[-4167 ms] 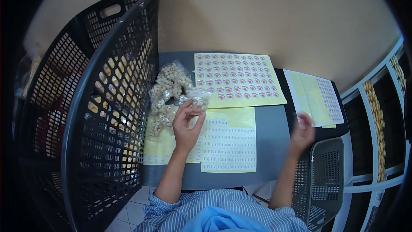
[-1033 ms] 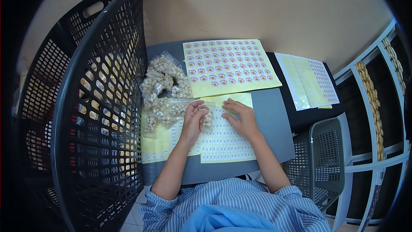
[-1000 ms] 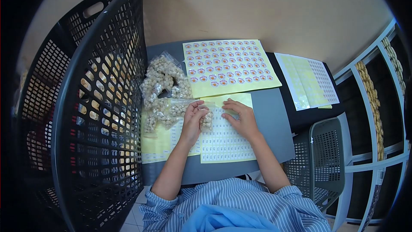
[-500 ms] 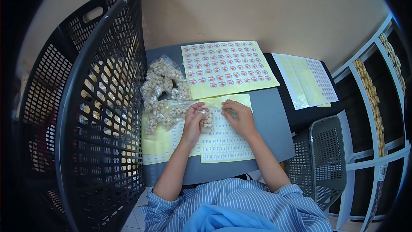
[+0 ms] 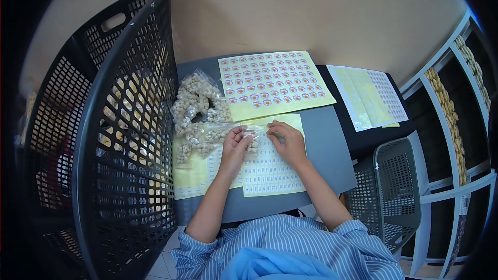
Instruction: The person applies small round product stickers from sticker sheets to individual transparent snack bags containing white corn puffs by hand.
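My left hand point(image 5: 234, 151) is closed on a small clear bag point(image 5: 252, 144) of pale round pieces, held over a sheet of small printed labels point(image 5: 272, 176). At the bag's upper right edge, my right hand point(image 5: 287, 142) has its thumb and fingertips pinched together; whatever lies between them is too small to make out. Left of my hands, several filled clear bags point(image 5: 197, 98) lie in a pile, partly on a yellow sheet. Behind my hands lies a large sheet of round orange and white stickers point(image 5: 270, 80).
A tall dark perforated basket point(image 5: 124, 140) stands at the left, with packed goods showing through its holes. Another label sheet point(image 5: 363, 98) lies on the black surface at the right. Beyond the grey table point(image 5: 327, 150) are a green basket point(image 5: 397, 192) and a rack point(image 5: 454, 194).
My left thumb has shifted slightly over the bag, and the bag's top edge now stretches further towards my right hand. The view has tilted very slightly.
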